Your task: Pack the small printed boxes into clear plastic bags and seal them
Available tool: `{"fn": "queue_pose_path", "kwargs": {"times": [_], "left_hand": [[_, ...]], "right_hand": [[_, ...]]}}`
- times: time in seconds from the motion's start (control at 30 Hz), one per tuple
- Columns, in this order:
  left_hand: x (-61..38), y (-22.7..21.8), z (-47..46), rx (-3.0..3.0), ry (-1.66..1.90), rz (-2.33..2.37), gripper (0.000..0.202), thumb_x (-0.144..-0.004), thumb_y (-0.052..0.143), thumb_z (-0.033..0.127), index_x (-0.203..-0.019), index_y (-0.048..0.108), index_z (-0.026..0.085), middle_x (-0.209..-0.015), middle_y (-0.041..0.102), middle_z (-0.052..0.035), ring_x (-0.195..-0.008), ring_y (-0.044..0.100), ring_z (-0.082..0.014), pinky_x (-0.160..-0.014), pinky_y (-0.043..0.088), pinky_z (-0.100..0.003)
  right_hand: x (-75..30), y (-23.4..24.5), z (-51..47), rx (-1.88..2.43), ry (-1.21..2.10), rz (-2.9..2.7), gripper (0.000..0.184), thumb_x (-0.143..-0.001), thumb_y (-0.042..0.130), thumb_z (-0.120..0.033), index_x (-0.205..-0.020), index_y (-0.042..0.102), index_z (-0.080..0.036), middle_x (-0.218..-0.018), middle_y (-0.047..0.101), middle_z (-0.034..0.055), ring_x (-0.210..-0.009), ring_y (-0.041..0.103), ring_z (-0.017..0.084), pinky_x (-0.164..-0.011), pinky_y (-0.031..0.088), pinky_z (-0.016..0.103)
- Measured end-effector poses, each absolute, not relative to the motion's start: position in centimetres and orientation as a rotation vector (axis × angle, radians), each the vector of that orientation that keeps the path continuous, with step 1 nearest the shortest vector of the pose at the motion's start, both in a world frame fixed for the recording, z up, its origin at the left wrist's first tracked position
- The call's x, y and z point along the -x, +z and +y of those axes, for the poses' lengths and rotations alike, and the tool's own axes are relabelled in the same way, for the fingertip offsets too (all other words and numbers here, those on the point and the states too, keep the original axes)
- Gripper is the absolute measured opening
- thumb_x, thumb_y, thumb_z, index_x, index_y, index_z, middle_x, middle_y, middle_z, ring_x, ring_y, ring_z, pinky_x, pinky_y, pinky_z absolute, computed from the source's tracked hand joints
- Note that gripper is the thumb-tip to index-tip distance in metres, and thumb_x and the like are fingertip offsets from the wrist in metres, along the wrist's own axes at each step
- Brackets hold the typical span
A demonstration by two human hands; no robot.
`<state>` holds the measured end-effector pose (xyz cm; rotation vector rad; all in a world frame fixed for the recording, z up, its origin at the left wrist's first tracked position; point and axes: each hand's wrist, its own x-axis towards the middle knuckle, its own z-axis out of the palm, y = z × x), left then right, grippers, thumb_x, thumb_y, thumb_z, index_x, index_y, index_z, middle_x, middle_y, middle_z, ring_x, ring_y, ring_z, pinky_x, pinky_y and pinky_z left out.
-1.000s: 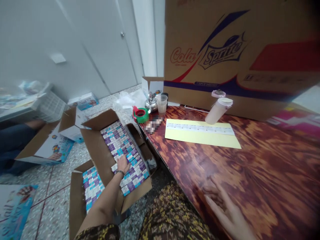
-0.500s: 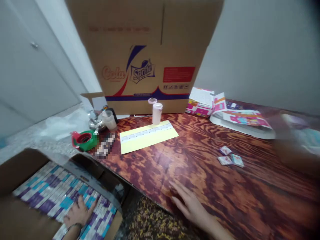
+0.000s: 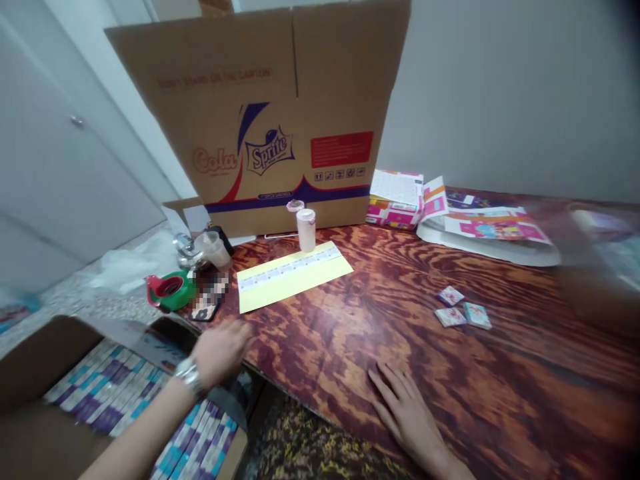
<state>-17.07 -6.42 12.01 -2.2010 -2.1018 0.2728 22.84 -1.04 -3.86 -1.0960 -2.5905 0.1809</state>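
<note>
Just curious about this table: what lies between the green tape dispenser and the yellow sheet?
The head view shows a pixelated flat object between the green tape dispenser and the yellow sheet; what it is cannot be told.

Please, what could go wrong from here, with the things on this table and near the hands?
The left hand is close to the green tape dispenser at the edge of the wooden table; one careless move might knock the dispenser into the open carton of white-and-purple packets. The tall cardboard box stands upright behind the pale bottle, so if it tips, it could knock the bottle over.
</note>
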Motion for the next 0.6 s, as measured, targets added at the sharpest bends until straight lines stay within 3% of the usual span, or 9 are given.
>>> {"fn": "queue_pose_path", "kwargs": {"times": [0.07, 0.17, 0.37, 0.6], "left_hand": [[11.9, 14.0, -2.9, 2.391, 0.203, -1.653, 0.028, -0.086, 0.032, 0.017, -0.098, 0.057, 0.016, -0.087, 0.063, -0.0096, -0.084, 0.059, -0.0209, -0.068, 0.048, -0.034], [6.1, 14.5, 0.1, 2.479, 0.031, -1.128, 0.028, -0.087, 0.034, 0.016, -0.103, 0.055, 0.010, -0.098, 0.062, -0.0134, -0.101, 0.053, -0.0261, -0.085, 0.043, -0.043], [0.3, 14.0, 0.9, 2.501, -0.135, -0.691, 0.026, -0.086, 0.039, 0.019, -0.095, 0.060, 0.008, -0.096, 0.063, -0.0144, -0.103, 0.053, -0.0291, -0.096, 0.034, -0.052], [-5.4, 15.1, 1.0, 2.527, -0.148, -0.481, 0.025, -0.085, 0.041, 0.022, -0.095, 0.062, 0.012, -0.101, 0.064, -0.0122, -0.108, 0.051, -0.0291, -0.101, 0.031, -0.055]], "right_hand": [[-22.4, -4.0, -0.9, 1.091, 0.206, -2.587, 0.047, -0.085, 0.046, -0.043, -0.130, 0.043, -0.029, -0.133, 0.045, 0.0076, -0.120, 0.043, 0.030, -0.097, 0.035, 0.051], [-22.2, -3.8, -0.7, 1.078, 0.189, -2.616, 0.047, -0.086, 0.045, -0.042, -0.131, 0.043, -0.028, -0.134, 0.043, 0.0080, -0.121, 0.040, 0.029, -0.100, 0.031, 0.052], [-21.7, -2.6, -1.1, 1.110, 0.154, -2.666, 0.043, -0.088, 0.042, -0.039, -0.130, 0.044, -0.027, -0.134, 0.043, 0.0096, -0.122, 0.039, 0.029, -0.098, 0.033, 0.052], [-21.4, -1.8, -1.7, 1.146, 0.267, -2.596, 0.039, -0.087, 0.043, -0.033, -0.124, 0.050, -0.023, -0.128, 0.050, 0.0104, -0.124, 0.037, 0.030, -0.100, 0.028, 0.056]]}}
